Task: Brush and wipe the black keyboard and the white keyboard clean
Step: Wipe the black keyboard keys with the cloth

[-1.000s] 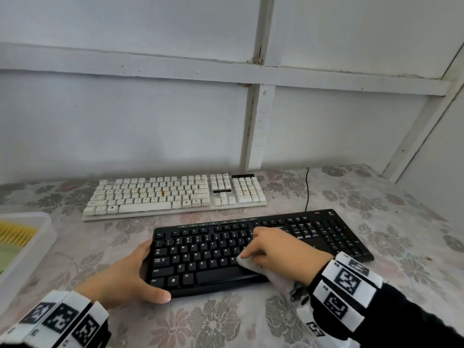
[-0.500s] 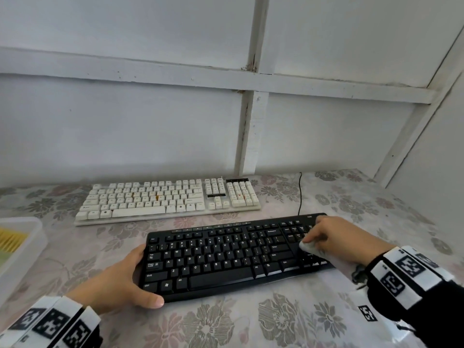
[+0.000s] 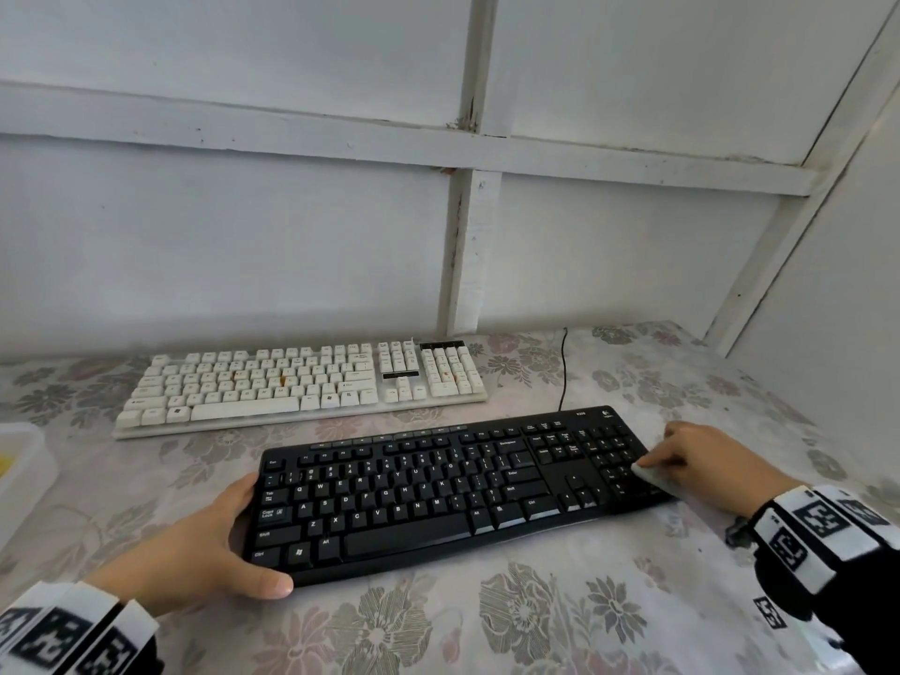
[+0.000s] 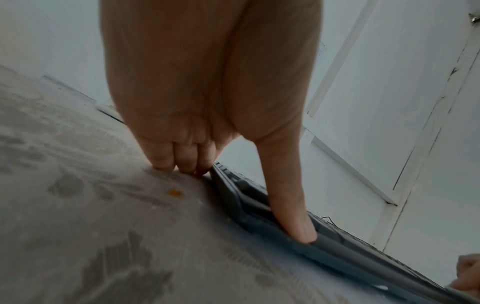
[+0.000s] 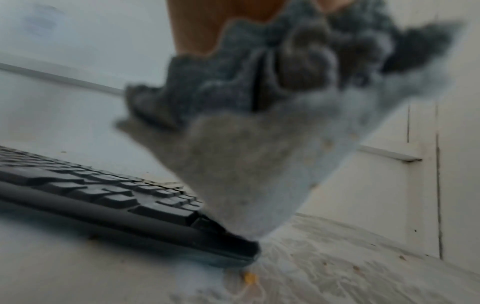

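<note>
At the near middle of the flowered tablecloth (image 3: 535,621), the black keyboard (image 3: 438,489): long axis from about 8 o'clock to 2 o'clock, left end nearer, right end farther, key legends upright toward the viewer, number pad at the 3 o'clock end. Black cable (image 3: 564,367) leaving the far edge toward 12 o'clock, up to the wall.

Beyond it, toward 11 o'clock and apart from it, the white keyboard (image 3: 302,387): long axis close to 9-to-3, roughly parallel to the wall, number pad on the right, orange specks among the keys.

Left hand (image 3: 195,543) wrapped around the black keyboard's left end: thumb laid along the near front edge, pointing to 3 o'clock; in the left wrist view, thumb (image 4: 291,205) pressed on the dark front edge, other fingers (image 4: 176,152) curled down against the cloth at the end of the case. Gripping, then, not loose.

Right hand (image 3: 701,460) at the 3 o'clock end, fingers bent and pinching a pale cleaning cloth (image 3: 650,475) down onto the number pad's right keys. In the right wrist view, bunched grey cloth (image 5: 259,156) hanging from the hand, lowest tip touching the keyboard's right near corner (image 5: 233,244); small orange crumb (image 5: 250,277) on the tablecloth just beside that corner.

At 9 o'clock, at the frame's edge, a white tray (image 3: 29,475) with something yellow inside, only partly seen.
</note>
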Demonstrator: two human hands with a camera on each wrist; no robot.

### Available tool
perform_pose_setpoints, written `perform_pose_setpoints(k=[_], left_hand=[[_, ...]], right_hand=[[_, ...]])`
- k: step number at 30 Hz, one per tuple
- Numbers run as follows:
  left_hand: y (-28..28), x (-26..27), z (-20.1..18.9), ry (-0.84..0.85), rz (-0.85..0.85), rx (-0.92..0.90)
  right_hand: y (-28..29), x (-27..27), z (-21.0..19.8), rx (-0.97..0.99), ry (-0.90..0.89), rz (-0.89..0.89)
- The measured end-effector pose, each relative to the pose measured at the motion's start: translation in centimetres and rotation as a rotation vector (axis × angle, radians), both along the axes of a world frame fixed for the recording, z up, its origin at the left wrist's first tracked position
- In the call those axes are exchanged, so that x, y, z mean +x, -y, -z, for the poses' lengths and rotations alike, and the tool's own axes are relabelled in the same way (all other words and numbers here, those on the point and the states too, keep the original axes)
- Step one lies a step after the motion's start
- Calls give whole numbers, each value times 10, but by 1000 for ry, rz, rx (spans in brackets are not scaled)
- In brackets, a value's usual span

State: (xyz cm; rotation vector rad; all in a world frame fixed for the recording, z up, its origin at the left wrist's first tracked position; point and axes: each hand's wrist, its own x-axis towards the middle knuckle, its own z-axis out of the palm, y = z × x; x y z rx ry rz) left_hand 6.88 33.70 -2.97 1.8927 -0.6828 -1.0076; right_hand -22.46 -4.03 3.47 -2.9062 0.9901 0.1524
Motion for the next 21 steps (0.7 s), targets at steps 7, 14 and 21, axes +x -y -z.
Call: perform_pose_setpoints(k=[7,14,21], left_hand=[[2,-4,-2,-18,7,8],[1,-5,-4,-5,-1,-1],[1,-4,-2,-54,2,-52]], right_hand=[[5,-2,-12,40,88,127],[-47,45,-2,210,73,-170],[-21,29,4,118,76,-70]])
